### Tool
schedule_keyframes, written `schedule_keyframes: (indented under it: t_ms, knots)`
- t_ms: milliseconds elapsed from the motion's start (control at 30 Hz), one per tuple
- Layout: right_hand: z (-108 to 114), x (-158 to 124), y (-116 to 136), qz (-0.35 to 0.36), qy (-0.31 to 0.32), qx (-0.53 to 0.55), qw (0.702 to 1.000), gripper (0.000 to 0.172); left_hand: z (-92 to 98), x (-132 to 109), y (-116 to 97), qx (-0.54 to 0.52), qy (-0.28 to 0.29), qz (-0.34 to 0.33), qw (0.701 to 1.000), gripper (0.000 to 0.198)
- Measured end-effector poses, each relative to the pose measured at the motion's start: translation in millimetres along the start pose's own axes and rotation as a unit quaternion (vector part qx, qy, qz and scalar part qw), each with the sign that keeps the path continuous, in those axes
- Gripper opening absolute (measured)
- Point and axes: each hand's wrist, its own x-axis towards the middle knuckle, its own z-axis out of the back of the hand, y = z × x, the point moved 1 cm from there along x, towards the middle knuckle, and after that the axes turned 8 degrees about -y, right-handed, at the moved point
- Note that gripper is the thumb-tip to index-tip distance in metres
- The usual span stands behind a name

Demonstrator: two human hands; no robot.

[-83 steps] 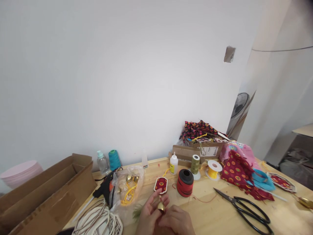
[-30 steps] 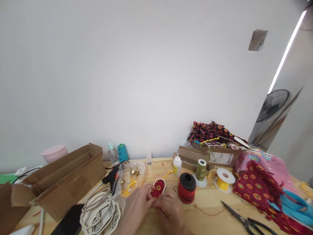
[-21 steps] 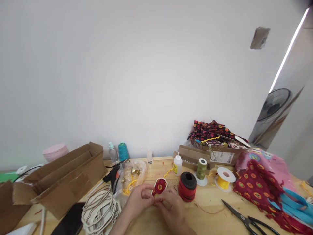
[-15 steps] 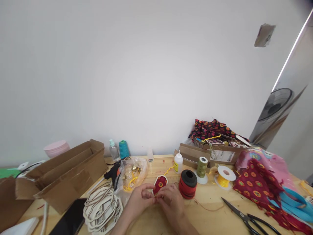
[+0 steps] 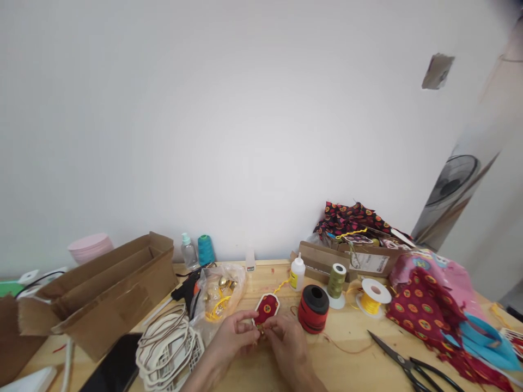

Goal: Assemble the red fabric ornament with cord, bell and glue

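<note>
A small red fabric pendant (image 5: 266, 307) with a white scalloped border lies in front of me, a twisted yellow cord (image 5: 281, 286) running from its top. My left hand (image 5: 233, 336) is closed at its lower left edge, thumb and forefinger bent together. From the other side my right hand (image 5: 288, 344) pinches close to the pendant's bottom end. A tiny gold-coloured bit shows between the fingertips, too small to name. Just right of my right hand stands a spool of red cord (image 5: 314, 313) with a black core.
Left are a clear bag of gold bells (image 5: 224, 283), stacked pale frames (image 5: 167, 348), a phone (image 5: 112, 365) and a cardboard box (image 5: 118, 305). Right are a glue bottle (image 5: 297, 273), green thread (image 5: 336, 280), a yellow cord spool (image 5: 372, 298), black scissors (image 5: 402, 359) and red patterned cloth (image 5: 425, 305).
My fingers have shifted slightly at the pendant's lower end, where a gold-coloured bit now shows. The whole view has moved a little; the things on the table stay put.
</note>
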Motion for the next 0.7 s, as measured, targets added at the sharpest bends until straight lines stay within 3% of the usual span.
schedule_keyframes:
  t_ms: [167,233,367,433,500,567,700]
  knots:
    - [-4,2,-1,-0.061,-0.021,0.053,0.997,0.014,2.5,-3,-5,-0.024,0.0,0.02,1.0,0.047]
    - [-3,2,0,-0.046,-0.025,0.061,0.997,0.014,3.2,-5,-7,-0.037,0.001,0.028,0.999,0.046]
    - [4,1,8,0.115,0.005,0.025,0.993,0.014,4.1,-11,-12,-0.055,0.003,0.047,0.997,0.042]
    - [5,0,13,0.214,0.028,0.006,0.976,0.015,4.3,-13,-14,-0.058,0.003,0.048,0.997,0.041]
    - [4,0,16,0.27,0.044,-0.008,0.962,0.017,4.6,-14,-15,-0.054,0.004,0.045,0.997,0.041]
    - [1,0,16,0.258,0.052,-0.014,0.965,0.016,5.2,-13,-16,-0.042,0.005,0.038,0.998,0.044]
    - [-3,6,11,0.143,0.026,0.017,0.989,0.015,6.6,-6,-19,0.01,0.009,-0.006,1.0,0.045]
